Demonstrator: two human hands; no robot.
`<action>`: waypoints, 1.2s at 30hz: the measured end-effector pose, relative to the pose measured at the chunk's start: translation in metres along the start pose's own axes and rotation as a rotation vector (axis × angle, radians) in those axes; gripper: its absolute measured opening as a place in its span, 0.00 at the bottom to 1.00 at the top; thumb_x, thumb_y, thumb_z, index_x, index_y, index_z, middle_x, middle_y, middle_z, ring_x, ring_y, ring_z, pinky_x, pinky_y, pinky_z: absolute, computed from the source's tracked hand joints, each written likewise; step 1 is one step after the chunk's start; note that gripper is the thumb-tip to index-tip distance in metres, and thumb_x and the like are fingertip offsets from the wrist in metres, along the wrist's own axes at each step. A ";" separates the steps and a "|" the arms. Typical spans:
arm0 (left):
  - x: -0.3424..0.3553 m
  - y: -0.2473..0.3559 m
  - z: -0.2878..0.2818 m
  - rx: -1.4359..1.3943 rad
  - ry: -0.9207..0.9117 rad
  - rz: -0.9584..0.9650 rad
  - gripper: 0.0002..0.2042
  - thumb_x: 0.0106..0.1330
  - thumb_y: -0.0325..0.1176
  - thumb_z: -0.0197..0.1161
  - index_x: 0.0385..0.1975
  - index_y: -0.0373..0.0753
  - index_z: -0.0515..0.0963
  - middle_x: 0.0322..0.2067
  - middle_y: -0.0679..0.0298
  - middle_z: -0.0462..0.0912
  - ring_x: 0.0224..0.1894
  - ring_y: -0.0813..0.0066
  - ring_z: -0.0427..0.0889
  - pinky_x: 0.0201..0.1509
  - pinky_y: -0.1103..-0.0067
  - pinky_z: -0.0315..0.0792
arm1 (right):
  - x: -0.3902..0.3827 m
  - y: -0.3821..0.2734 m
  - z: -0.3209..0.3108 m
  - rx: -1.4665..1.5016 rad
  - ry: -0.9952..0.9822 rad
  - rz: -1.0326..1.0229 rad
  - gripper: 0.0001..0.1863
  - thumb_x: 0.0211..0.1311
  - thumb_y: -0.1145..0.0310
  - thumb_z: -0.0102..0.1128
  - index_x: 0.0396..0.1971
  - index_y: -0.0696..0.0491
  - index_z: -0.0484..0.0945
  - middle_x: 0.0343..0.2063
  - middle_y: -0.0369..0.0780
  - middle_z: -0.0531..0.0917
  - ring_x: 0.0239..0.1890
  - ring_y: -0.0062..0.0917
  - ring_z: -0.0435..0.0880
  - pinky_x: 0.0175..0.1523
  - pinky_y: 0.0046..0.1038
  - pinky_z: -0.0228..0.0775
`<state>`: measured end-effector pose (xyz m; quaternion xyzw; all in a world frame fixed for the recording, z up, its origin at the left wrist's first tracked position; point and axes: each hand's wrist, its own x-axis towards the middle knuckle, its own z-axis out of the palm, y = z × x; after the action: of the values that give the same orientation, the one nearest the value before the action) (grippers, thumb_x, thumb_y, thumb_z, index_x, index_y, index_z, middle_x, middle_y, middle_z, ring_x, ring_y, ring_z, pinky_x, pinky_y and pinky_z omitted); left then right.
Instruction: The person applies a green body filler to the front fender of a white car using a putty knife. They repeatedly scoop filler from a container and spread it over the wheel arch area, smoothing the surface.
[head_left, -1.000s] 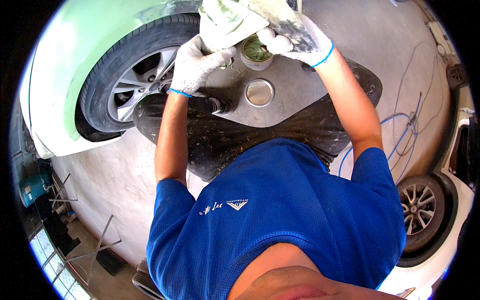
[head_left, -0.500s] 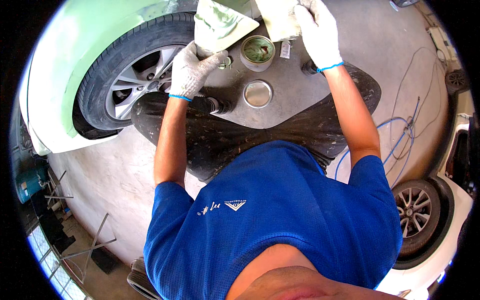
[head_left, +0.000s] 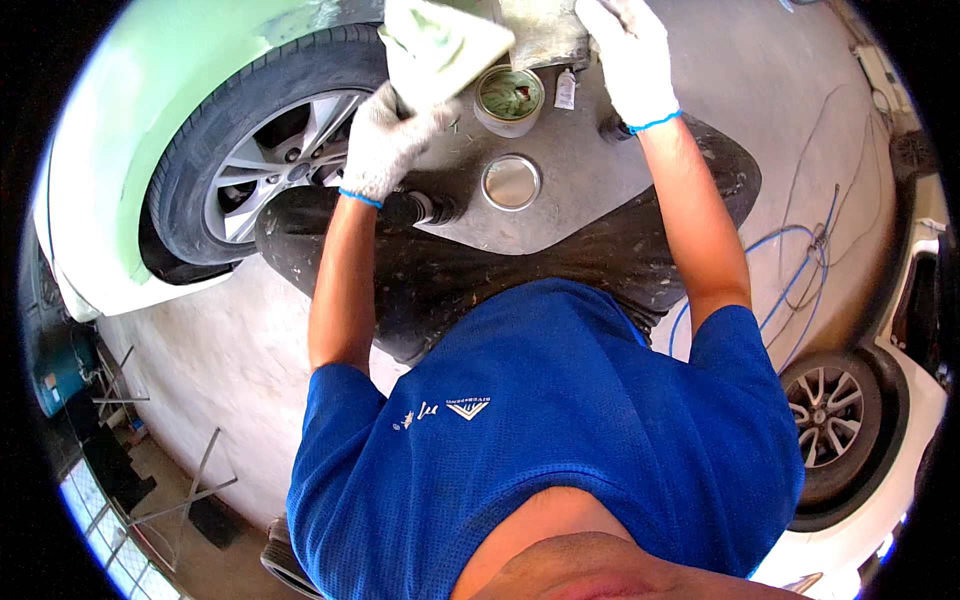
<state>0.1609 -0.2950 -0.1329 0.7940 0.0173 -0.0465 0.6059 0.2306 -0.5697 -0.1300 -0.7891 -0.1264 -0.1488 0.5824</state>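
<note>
The right hand [head_left: 628,55] has moved up and away from the open tin [head_left: 508,98] since 1 second ago, and now lies flat, fingers pressed together, on the grey board [head_left: 545,30] at the far edge of the floor patch. So the work has shifted from the tin to the board. The left hand [head_left: 385,145] pinches 1 corner of the pale green smeared mixing board [head_left: 440,45], tilted above the tin. The tin stands on the concrete floor [head_left: 590,190], green filler inside, its round lid [head_left: 511,182] lying just beside it, near the car wheel [head_left: 265,165].
</note>
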 end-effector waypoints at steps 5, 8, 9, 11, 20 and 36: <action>-0.014 -0.006 0.002 0.025 -0.181 0.024 0.24 0.54 0.35 0.75 0.47 0.30 0.77 0.41 0.61 0.84 0.41 0.80 0.81 0.48 0.79 0.76 | -0.004 0.007 0.006 0.073 -0.207 0.044 0.17 0.64 0.70 0.53 0.50 0.60 0.78 0.41 0.41 0.84 0.44 0.22 0.81 0.52 0.25 0.73; -0.013 0.002 0.002 -0.169 -0.133 0.018 0.23 0.54 0.31 0.74 0.48 0.30 0.76 0.42 0.61 0.84 0.42 0.79 0.81 0.49 0.78 0.76 | -0.009 0.010 0.009 0.101 -0.271 0.035 0.17 0.64 0.70 0.53 0.50 0.60 0.78 0.41 0.41 0.84 0.44 0.22 0.81 0.52 0.25 0.73; -0.011 0.003 -0.001 -0.206 -0.128 -0.013 0.22 0.55 0.30 0.73 0.49 0.30 0.76 0.42 0.61 0.84 0.42 0.78 0.81 0.50 0.77 0.76 | -0.009 0.011 0.009 0.126 -0.278 0.039 0.17 0.64 0.70 0.53 0.50 0.60 0.78 0.41 0.41 0.84 0.44 0.22 0.81 0.52 0.25 0.73; -0.014 0.003 0.000 -0.260 -0.147 0.022 0.23 0.55 0.30 0.74 0.49 0.30 0.76 0.43 0.61 0.84 0.43 0.77 0.82 0.51 0.77 0.76 | -0.007 0.013 0.009 0.249 -0.282 0.074 0.17 0.64 0.70 0.52 0.50 0.60 0.78 0.41 0.41 0.84 0.44 0.22 0.81 0.53 0.25 0.73; -0.007 0.016 0.020 -0.068 -0.210 0.026 0.25 0.53 0.34 0.76 0.50 0.31 0.76 0.44 0.61 0.84 0.44 0.79 0.80 0.52 0.79 0.74 | -0.023 -0.003 0.019 0.506 -0.465 0.241 0.18 0.65 0.70 0.53 0.53 0.58 0.77 0.46 0.40 0.83 0.48 0.22 0.81 0.54 0.25 0.72; -0.065 -0.033 0.000 0.542 -0.223 -0.170 0.17 0.50 0.38 0.77 0.33 0.32 0.83 0.28 0.56 0.86 0.29 0.75 0.84 0.36 0.79 0.76 | -0.086 0.099 0.143 0.689 -0.652 0.849 0.13 0.58 0.71 0.61 0.43 0.59 0.81 0.39 0.40 0.85 0.42 0.25 0.82 0.49 0.30 0.75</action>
<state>0.0938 -0.2840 -0.1588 0.9125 0.0040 -0.1868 0.3640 0.2009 -0.4635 -0.2892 -0.5426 -0.0138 0.3920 0.7428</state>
